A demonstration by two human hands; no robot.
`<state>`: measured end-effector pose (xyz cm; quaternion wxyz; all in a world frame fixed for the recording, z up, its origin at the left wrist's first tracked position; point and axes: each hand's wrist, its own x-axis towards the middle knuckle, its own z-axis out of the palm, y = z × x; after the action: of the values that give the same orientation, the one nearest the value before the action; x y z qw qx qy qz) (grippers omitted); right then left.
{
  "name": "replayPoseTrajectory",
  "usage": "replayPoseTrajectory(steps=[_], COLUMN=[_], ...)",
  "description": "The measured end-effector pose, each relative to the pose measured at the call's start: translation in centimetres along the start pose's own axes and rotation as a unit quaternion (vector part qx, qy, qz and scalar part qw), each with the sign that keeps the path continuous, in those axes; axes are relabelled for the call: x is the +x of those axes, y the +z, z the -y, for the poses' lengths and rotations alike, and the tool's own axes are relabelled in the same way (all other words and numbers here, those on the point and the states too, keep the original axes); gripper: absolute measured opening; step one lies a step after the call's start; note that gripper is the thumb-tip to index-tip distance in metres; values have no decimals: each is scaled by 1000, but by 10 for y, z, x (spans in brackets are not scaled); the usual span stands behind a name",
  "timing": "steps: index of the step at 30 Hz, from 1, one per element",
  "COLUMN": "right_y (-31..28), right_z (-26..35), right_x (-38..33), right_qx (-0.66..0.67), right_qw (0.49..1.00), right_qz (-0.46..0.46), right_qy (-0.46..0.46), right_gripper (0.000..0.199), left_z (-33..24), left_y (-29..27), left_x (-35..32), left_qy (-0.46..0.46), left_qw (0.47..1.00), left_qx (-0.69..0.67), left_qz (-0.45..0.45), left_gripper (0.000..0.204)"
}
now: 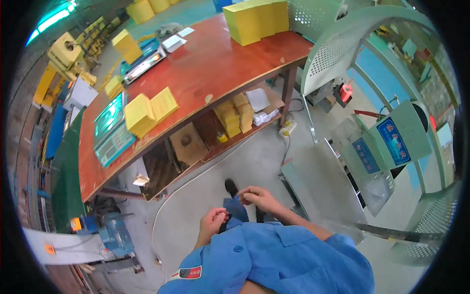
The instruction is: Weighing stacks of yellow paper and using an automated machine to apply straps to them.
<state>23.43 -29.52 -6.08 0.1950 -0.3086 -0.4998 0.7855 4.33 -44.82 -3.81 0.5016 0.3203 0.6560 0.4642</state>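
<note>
Both of my hands are in front of my blue work jacket (274,250), above the floor. My left hand (212,223) is closed, its fingers curled in toward the thumb. Slightly farther forward and to the right, my right hand (259,197) is closed too, with bent fingers. Whether either holds something small is hidden from view. The hands are apart from each other and touch neither the table nor the machine. Nearest in front is the red-brown table (210,59), bearing yellow paper stacks (139,115) and a teal-framed scale (110,127).
A taller yellow stack (257,22) and a second scale (144,63) sit farther back. More yellow bundles (232,117) lie on the table's lower shelf. At right stands a pale green machine (396,137) with a metal plate (325,181). A blue motor (116,234) is lower left.
</note>
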Motion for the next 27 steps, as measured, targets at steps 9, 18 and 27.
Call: replayPoseTrajectory(steps=[9,18,27], right_y=[-152,-293,-344], right_z=[4,-4,-43], right_x=[222,378,429], right_qx=[20,-281,-301], right_qw=[948,800,761], right_qz=[-313,-523,-565], right_qy=[-52,87,106], right_gripper=[35,56,26], left_z=[-47,-32,25], left_y=[-12,113,180], left_x=[302,553,637], left_qy=[-109,-110,-55], left_qw=[975,972,993], left_qx=[28,1,-57], left_qz=[190,207,93], left_gripper=[25,30,41])
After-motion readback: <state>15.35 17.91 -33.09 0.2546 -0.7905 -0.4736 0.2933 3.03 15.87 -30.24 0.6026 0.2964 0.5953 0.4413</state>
